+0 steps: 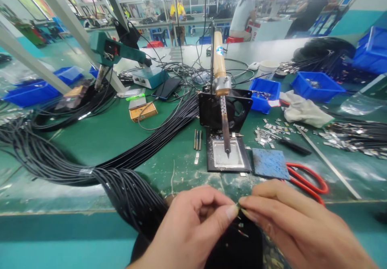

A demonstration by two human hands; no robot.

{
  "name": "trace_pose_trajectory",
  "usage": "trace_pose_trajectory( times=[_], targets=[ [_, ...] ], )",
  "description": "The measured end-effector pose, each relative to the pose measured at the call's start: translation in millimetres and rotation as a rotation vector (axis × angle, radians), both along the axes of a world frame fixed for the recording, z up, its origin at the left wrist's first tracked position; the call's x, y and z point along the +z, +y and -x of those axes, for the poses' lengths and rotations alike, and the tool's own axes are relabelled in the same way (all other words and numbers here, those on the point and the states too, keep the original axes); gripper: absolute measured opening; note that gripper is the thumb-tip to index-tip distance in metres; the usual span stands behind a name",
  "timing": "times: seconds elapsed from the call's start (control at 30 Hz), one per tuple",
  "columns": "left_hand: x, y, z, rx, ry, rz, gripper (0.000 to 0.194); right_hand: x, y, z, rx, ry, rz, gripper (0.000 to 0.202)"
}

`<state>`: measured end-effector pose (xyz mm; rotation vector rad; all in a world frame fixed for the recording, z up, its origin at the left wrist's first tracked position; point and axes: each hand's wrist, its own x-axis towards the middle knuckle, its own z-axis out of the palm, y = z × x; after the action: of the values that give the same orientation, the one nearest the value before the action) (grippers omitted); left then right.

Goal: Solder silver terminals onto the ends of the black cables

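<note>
Just over the table's front edge, my left hand (193, 224) and my right hand (290, 216) meet with fingertips pinched. Between them is a tiny thin wire end, mostly hidden by the fingers. Other cable ends (243, 233) with bare tips show below, over a dark surface. A thick bundle of black cables (127, 184) drapes over the edge beside my left forearm. Beyond the hands, a soldering iron (224, 111) with a wooden handle points down, its tip over a silvery square tray (229, 165). A blue sponge (270, 163) lies right of it.
Red-handled pliers or scissors (313, 180) lie near my right hand. Small metal connectors (266, 136) are scattered behind the sponge. Blue bins (316, 87), a white glove (306, 109) and a black fan (208, 109) stand farther back. A green soldering gun (117, 51) hangs left.
</note>
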<state>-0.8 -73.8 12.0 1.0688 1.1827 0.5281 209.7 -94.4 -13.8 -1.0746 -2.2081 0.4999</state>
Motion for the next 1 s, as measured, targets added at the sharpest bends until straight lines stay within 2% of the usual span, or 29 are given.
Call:
trace_pose_trajectory(
  times=[0.1,0.33,0.5,0.63,0.9,1.0],
  targets=[
    [0.5,-1,-1,0.010,-0.015,-0.014,0.017,1.3,1,0,0.006,-0.055,-0.067,0.022],
    [-2.3,-2,0,0.002,-0.046,-0.001,0.017,11.2,5,3,0.038,-0.093,-0.124,0.038],
    [-2.6,-3,-2,-0.012,-0.070,0.034,0.018,14.4,4,0,0.037,-0.141,-0.233,0.042],
    [-0.4,-2,-3,-0.019,-0.070,0.057,0.018,14.1,6,-4,0.131,-0.103,-0.276,0.042],
    [-0.4,1,1,-0.124,-0.035,-0.013,0.018,21.6,10,-6,0.199,-0.103,-0.234,0.050],
    [0.3,3,3,-0.165,-0.018,-0.039,0.017,20.7,8,-11,0.218,-0.133,-0.189,0.045]
  ],
)
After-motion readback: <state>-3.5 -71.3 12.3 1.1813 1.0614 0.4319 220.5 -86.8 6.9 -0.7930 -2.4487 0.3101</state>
